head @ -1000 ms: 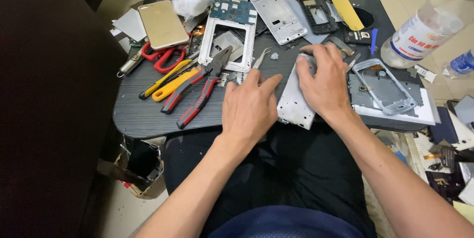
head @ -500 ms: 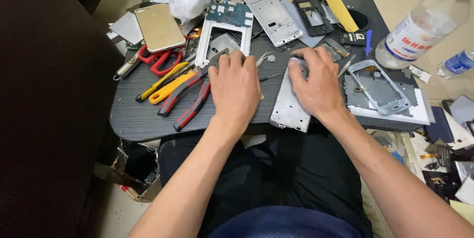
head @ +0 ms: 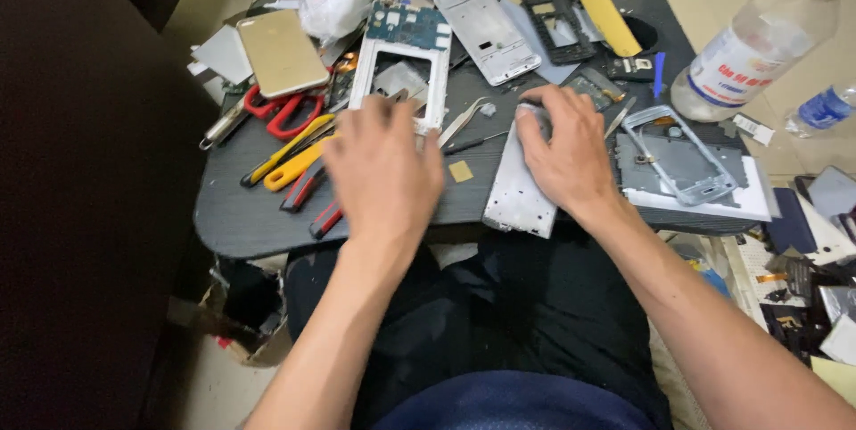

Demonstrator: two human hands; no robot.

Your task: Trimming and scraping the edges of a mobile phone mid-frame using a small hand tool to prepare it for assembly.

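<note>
Right hand point(head: 566, 153) pressing silver phone plate point(head: 517, 189), left hand point(head: 383, 171) spread over pliers point(head: 308, 194), white-labelled clear bottle point(head: 758, 46) far right

Dark lap tray point(head: 259, 216) bears phone frames point(head: 489, 30), pliers point(head: 299, 162), tweezers point(head: 462, 122), gold phone point(head: 281, 51)

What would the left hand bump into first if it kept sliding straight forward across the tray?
Probably the white phone frame lying just past the left hand; its fingertips already seem to reach that frame's lower edge, though blur hides any contact.
</note>
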